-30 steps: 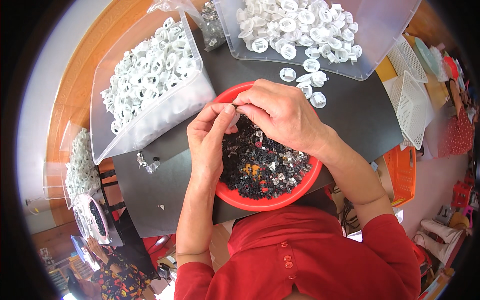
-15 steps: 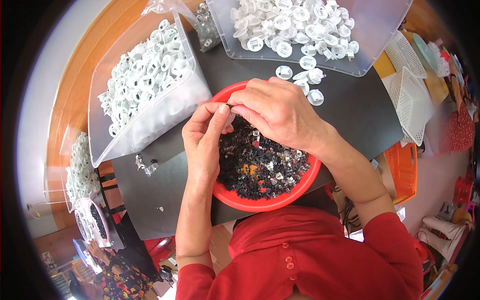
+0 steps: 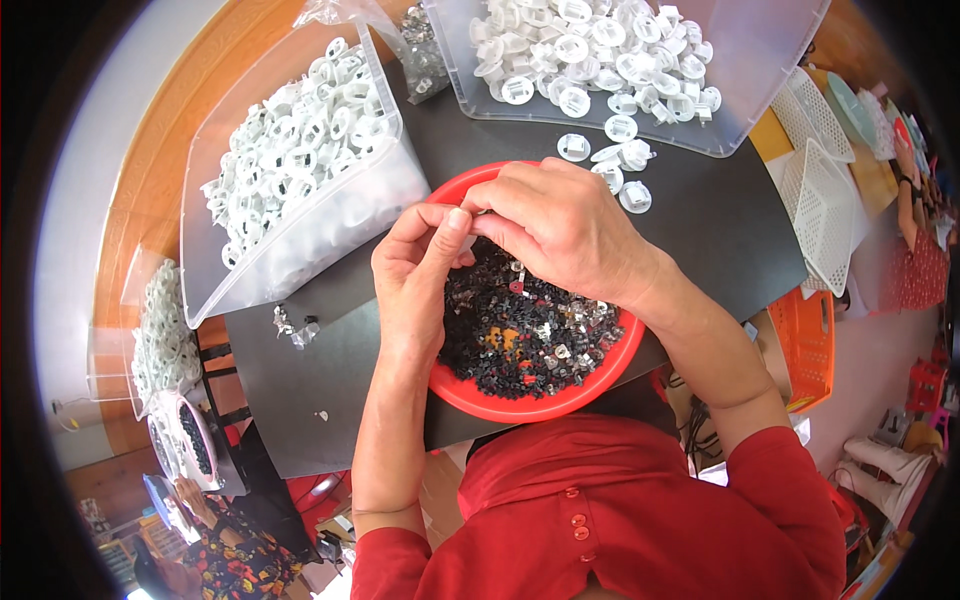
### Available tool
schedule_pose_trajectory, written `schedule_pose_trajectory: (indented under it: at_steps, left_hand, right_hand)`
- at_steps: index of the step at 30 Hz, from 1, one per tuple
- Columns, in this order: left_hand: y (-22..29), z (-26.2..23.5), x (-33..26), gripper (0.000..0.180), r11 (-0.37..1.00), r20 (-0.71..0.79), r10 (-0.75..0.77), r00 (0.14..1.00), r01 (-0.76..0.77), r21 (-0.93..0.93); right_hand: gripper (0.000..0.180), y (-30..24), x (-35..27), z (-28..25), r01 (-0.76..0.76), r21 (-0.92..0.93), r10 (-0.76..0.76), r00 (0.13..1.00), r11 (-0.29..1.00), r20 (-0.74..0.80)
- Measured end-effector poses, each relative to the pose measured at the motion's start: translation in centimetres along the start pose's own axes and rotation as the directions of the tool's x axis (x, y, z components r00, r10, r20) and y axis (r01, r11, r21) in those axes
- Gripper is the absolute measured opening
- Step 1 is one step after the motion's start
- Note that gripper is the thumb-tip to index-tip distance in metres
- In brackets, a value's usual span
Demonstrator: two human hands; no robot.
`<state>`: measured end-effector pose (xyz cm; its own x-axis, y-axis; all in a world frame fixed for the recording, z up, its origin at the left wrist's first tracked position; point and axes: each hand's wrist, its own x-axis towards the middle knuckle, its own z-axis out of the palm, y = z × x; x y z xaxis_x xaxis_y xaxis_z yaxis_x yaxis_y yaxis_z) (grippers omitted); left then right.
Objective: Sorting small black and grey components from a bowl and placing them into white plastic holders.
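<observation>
Both hands met over the far-left part of a red bowl [image 3: 590,385] that sat on a dark mat [image 3: 730,215] in front of the person. The left hand [image 3: 415,275] was curled narrow, its thumb and fingertips pinched together against the fingertips of the right hand [image 3: 565,230]; whatever small piece sat between them was hidden, so what it gripped could not be told. The right hand arched over the bowl's far rim, fingers bent down and closed toward the left thumb, its palm facing the bowl.

The bowl held a heap of small black parts [image 3: 530,340] mixed with a few silvery and orange bits, lying just below and toward the person from the joined fingertips.

To the left of the hands a clear bin [image 3: 330,235] tilted on the mat's edge, full of white round plastic pieces. Beyond the hands a second clear tray [image 3: 745,70] held more white pieces, and a few loose white pieces [image 3: 620,165] lay on the mat just past the right hand's knuckles. White mesh baskets [image 3: 820,190] stood well off to the right.
</observation>
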<state>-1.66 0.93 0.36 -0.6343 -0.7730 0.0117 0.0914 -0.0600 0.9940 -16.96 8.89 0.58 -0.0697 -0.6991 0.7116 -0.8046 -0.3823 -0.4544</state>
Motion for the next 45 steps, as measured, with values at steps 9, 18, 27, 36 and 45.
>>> schedule_pose_trajectory:
  at_steps: [9, 18, 27, 36, 45]
  left_hand:
    - [0.4, 0.2, -0.1, 0.016, 0.999, -0.023, 0.025, 0.999, -0.025, -0.037]
    - [0.0, 0.1, -0.3, 0.015, 0.935, -0.063, 0.260, 0.964, -0.234, 0.267]
    - [0.4, 0.5, -0.7, 0.017, 0.889, -0.069, 0.327, 0.943, -0.281, 0.362]
    - [0.2, 0.1, -0.2, 0.009, 0.991, -0.110, 0.127, 0.986, -0.121, 0.063]
    - [0.6, 0.2, -0.2, 0.008, 0.999, -0.100, 0.027, 0.995, -0.030, -0.032]
  right_hand:
    - [0.008, -0.5, 0.3, -0.2, -0.189, 0.292, 0.203, 0.979, 0.938, -0.018]
    - [0.017, -0.6, 0.3, -0.7, -0.575, 0.638, 0.504, 0.803, 0.513, 0.318]
    - [0.019, -0.3, 0.3, -1.0, -0.621, 0.627, 0.511, 0.771, 0.471, 0.380]
    - [0.021, -0.1, 0.5, -1.1, -0.590, 0.598, 0.517, 0.796, 0.543, 0.316]
    - [0.009, -0.8, 0.6, -1.1, -0.430, 0.430, 0.419, 0.899, 0.794, 0.126]
